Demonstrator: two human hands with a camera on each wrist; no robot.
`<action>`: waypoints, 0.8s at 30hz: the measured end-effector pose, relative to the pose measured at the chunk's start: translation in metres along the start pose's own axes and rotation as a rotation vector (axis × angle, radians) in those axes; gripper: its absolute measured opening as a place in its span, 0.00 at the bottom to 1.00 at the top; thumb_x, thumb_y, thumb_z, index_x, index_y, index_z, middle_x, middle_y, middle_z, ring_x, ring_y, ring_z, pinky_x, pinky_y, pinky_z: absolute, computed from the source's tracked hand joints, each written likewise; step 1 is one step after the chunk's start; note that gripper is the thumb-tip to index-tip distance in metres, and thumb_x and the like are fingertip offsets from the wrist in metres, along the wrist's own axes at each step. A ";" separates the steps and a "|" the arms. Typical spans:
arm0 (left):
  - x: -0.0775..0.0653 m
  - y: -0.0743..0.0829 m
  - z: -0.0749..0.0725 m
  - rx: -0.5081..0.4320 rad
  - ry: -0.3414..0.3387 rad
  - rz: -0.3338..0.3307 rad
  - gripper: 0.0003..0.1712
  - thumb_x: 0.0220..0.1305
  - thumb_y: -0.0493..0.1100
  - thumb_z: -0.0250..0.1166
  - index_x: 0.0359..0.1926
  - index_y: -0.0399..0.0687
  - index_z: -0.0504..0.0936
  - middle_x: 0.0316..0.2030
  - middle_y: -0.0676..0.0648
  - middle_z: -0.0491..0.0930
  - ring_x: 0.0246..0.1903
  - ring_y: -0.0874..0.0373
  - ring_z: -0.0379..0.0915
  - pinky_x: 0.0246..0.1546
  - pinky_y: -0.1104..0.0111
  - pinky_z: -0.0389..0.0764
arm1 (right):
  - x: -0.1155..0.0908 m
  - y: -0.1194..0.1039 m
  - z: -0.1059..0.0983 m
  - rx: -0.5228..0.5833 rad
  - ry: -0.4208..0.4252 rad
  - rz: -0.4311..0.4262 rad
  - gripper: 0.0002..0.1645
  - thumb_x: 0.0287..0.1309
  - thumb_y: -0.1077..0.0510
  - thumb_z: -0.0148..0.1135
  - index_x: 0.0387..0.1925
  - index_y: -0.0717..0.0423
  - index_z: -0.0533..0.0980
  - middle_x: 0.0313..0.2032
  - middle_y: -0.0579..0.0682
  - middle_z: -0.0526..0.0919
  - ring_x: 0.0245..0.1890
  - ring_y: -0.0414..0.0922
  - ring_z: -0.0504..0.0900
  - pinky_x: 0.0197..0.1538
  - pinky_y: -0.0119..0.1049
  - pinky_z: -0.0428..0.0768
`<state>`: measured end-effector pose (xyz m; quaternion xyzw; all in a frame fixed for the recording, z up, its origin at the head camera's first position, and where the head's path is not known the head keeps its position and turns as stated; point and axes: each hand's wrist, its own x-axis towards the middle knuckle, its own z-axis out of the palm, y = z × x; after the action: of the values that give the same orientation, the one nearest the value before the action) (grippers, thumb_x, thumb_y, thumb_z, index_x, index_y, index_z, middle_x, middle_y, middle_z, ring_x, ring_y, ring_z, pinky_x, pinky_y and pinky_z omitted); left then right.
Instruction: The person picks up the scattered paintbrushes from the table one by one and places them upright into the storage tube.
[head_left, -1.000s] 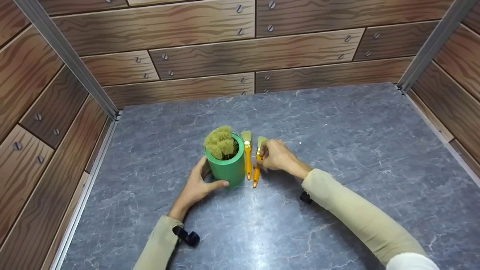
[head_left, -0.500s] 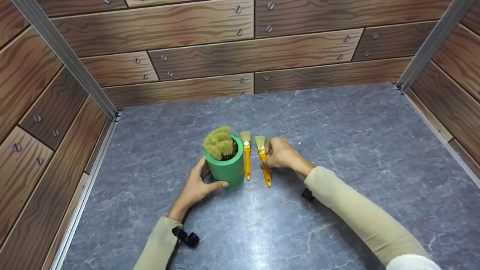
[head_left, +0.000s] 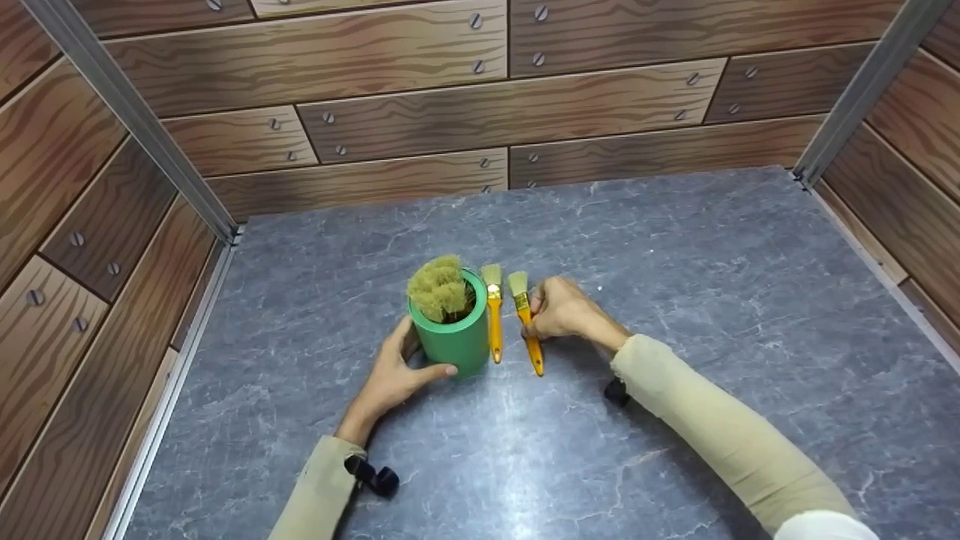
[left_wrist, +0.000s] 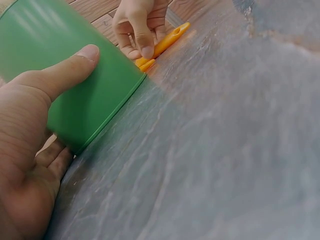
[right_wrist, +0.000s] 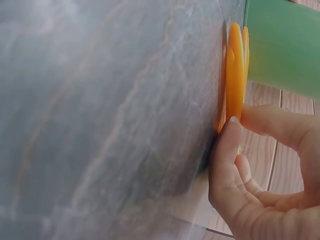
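Note:
A green cylindrical pot (head_left: 454,349) stands upright on the table, with a tuft of yellow-green artificial plant (head_left: 436,289) rising from it. My left hand (head_left: 394,364) curls round its lower left side, the thumb (left_wrist: 75,67) lying across the front. Just right of the pot lies one paintbrush (head_left: 495,322) with pale bristles and an orange handle. A second paintbrush (head_left: 534,352) lies right of it, tilted, bristles toward the far side. My right hand (head_left: 564,309) pinches this second brush at its handle between thumb and fingertips, close over the tabletop, as the right wrist view shows.
The dark grey marbled tabletop (head_left: 675,247) spreads around the pot and brushes. Wood-plank-patterned walls (head_left: 405,112) enclose it at the back and sides, with metal corner posts (head_left: 150,135). A black camera mount (head_left: 373,476) is on the left wrist.
The second paintbrush has moved away from the first, its handle end swung right, with my right hand on it. My left hand and the pot have stayed in place.

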<state>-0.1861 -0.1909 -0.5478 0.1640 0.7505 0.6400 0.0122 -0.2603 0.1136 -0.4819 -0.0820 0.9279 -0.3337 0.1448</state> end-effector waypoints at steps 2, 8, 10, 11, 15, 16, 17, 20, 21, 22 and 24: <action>0.000 0.000 0.000 0.001 -0.001 -0.002 0.63 0.51 0.39 0.87 0.83 0.57 0.61 0.77 0.50 0.70 0.78 0.51 0.65 0.80 0.56 0.67 | 0.001 0.002 0.000 0.007 -0.004 0.003 0.18 0.42 0.59 0.85 0.28 0.53 0.79 0.26 0.45 0.80 0.27 0.42 0.77 0.28 0.29 0.76; 0.000 -0.002 -0.001 -0.003 -0.001 -0.006 0.64 0.51 0.39 0.87 0.83 0.57 0.60 0.77 0.50 0.70 0.78 0.51 0.65 0.80 0.56 0.67 | 0.001 0.006 -0.001 0.067 -0.012 0.007 0.17 0.42 0.60 0.84 0.29 0.54 0.80 0.22 0.42 0.80 0.23 0.39 0.76 0.26 0.28 0.75; 0.000 -0.002 -0.001 -0.005 -0.002 -0.001 0.63 0.51 0.39 0.87 0.83 0.57 0.60 0.77 0.49 0.70 0.78 0.50 0.65 0.80 0.55 0.67 | 0.000 0.007 -0.001 0.105 -0.017 0.005 0.16 0.42 0.61 0.84 0.30 0.54 0.80 0.22 0.43 0.80 0.23 0.38 0.76 0.25 0.28 0.75; 0.000 -0.002 -0.001 -0.004 -0.002 -0.001 0.63 0.51 0.39 0.87 0.83 0.57 0.60 0.77 0.50 0.70 0.78 0.50 0.65 0.80 0.55 0.67 | 0.000 0.008 -0.001 0.128 -0.022 0.004 0.17 0.42 0.62 0.83 0.30 0.54 0.80 0.22 0.43 0.80 0.22 0.38 0.76 0.25 0.28 0.75; 0.000 -0.003 -0.001 -0.007 -0.004 0.007 0.64 0.51 0.38 0.87 0.84 0.55 0.59 0.78 0.49 0.69 0.78 0.49 0.63 0.80 0.54 0.66 | -0.001 0.011 -0.003 0.244 -0.061 -0.007 0.17 0.44 0.64 0.83 0.32 0.57 0.80 0.22 0.44 0.82 0.21 0.37 0.78 0.25 0.27 0.79; 0.000 -0.003 -0.001 -0.008 -0.004 0.007 0.64 0.51 0.38 0.87 0.84 0.55 0.59 0.78 0.48 0.69 0.79 0.49 0.63 0.81 0.54 0.65 | -0.002 0.011 -0.004 0.290 -0.075 -0.011 0.16 0.46 0.65 0.82 0.33 0.58 0.79 0.22 0.44 0.83 0.21 0.37 0.80 0.26 0.28 0.82; 0.000 -0.003 -0.001 -0.005 -0.004 0.005 0.64 0.52 0.39 0.87 0.84 0.56 0.59 0.78 0.49 0.69 0.78 0.50 0.64 0.80 0.55 0.66 | -0.002 0.011 -0.005 0.332 -0.083 -0.012 0.16 0.47 0.66 0.81 0.34 0.59 0.79 0.23 0.45 0.84 0.22 0.37 0.82 0.28 0.29 0.84; 0.000 -0.002 -0.001 0.003 -0.006 -0.001 0.64 0.53 0.40 0.86 0.84 0.58 0.59 0.77 0.51 0.69 0.78 0.52 0.64 0.80 0.55 0.67 | -0.004 0.011 -0.010 0.458 -0.095 -0.025 0.15 0.51 0.68 0.78 0.37 0.63 0.79 0.25 0.48 0.86 0.25 0.39 0.85 0.34 0.34 0.90; -0.001 -0.001 0.000 0.007 -0.006 -0.002 0.63 0.53 0.40 0.86 0.84 0.58 0.59 0.77 0.51 0.70 0.78 0.52 0.64 0.80 0.55 0.68 | -0.004 0.010 -0.012 0.497 -0.094 -0.029 0.14 0.52 0.68 0.76 0.38 0.64 0.78 0.27 0.49 0.87 0.26 0.40 0.86 0.37 0.35 0.91; 0.000 -0.001 0.000 0.010 -0.006 -0.003 0.63 0.53 0.40 0.86 0.84 0.59 0.59 0.77 0.51 0.69 0.78 0.52 0.64 0.80 0.55 0.68 | -0.004 0.009 -0.014 0.521 -0.091 -0.038 0.14 0.53 0.69 0.76 0.39 0.65 0.78 0.28 0.49 0.87 0.28 0.41 0.87 0.39 0.37 0.92; 0.000 0.000 0.000 0.015 -0.005 -0.005 0.63 0.53 0.40 0.86 0.84 0.59 0.58 0.78 0.51 0.69 0.78 0.52 0.64 0.79 0.55 0.68 | -0.005 0.008 -0.017 0.556 -0.079 -0.055 0.15 0.54 0.69 0.76 0.41 0.66 0.78 0.29 0.50 0.85 0.29 0.42 0.87 0.42 0.40 0.93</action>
<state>-0.1860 -0.1913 -0.5481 0.1639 0.7558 0.6338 0.0142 -0.2616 0.1310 -0.4730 -0.0772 0.7917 -0.5759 0.1888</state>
